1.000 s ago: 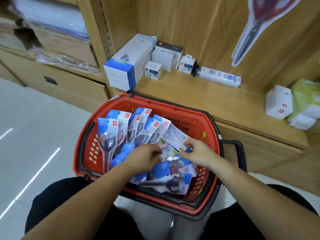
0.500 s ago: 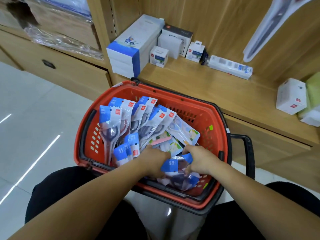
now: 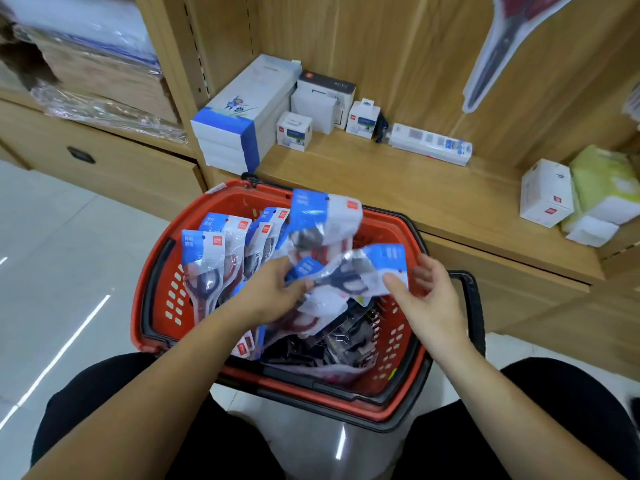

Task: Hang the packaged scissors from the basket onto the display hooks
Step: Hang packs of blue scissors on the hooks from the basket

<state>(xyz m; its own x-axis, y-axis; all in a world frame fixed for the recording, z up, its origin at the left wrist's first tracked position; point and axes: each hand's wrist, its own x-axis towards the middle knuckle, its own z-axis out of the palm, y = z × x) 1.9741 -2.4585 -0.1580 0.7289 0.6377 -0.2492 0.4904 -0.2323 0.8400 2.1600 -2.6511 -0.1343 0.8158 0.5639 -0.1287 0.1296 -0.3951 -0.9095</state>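
Packaged scissors [image 3: 325, 220] are bunched in our left hand [image 3: 273, 292], its fingers curled round several packs just above the red basket [image 3: 156, 289]. Our right hand [image 3: 433, 296] lays its thumb on the blue header of a sideways pack [image 3: 367, 271], fingers spread loosely behind; whether it pinches, we cannot tell. More packs [image 3: 204, 258] stand along the basket's left side. Beyond lies a wooden shelf [image 3: 398, 188] with white boxes [image 3: 294, 131].

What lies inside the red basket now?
Packaged scissors stand along the left side of the red basket; dark packs lie near the bottom. The left hand, right hand and their held packs hide the middle.
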